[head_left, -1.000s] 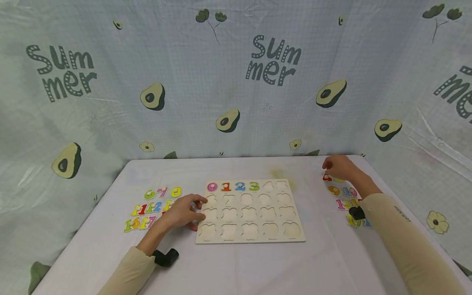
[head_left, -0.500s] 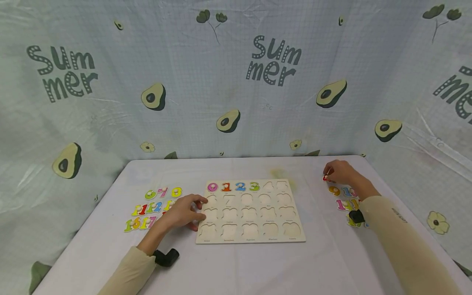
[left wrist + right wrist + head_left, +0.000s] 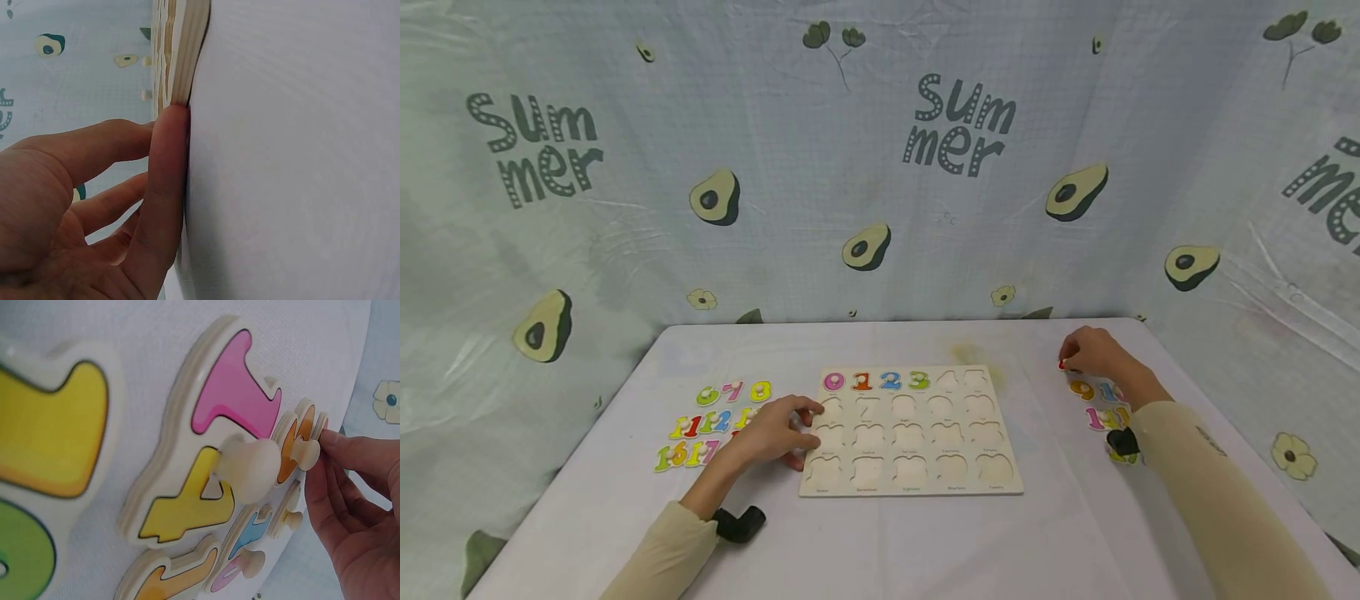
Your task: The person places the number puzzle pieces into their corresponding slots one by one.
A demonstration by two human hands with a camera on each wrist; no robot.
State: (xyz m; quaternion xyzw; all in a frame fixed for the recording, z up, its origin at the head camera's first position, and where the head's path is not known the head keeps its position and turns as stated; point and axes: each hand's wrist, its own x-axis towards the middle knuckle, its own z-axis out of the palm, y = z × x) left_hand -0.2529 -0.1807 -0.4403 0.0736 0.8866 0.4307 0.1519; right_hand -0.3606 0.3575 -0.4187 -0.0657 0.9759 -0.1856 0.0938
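Observation:
A pale wooden number puzzle board lies mid-table, with pieces 0, 1, 2 and 3 in its top row and bare recesses elsewhere. My left hand touches the board's left edge with extended fingers. In the left wrist view one finger lies along the table against the board's side. At the far right, my right hand pinches a red number piece between thumb and fingers. In the right wrist view that hand mostly hides the piece; knobbed number pieces, including a 14, lie nearby.
Left of the board, several colourful number pieces lie in rows, partly behind the left hand. More pieces lie below the right hand, some covered by the forearm. A printed curtain rises behind the white table.
My right hand has come down onto the red piece, its fingers closing on it, and has barely moved since. The left hand stays at the board's edge.

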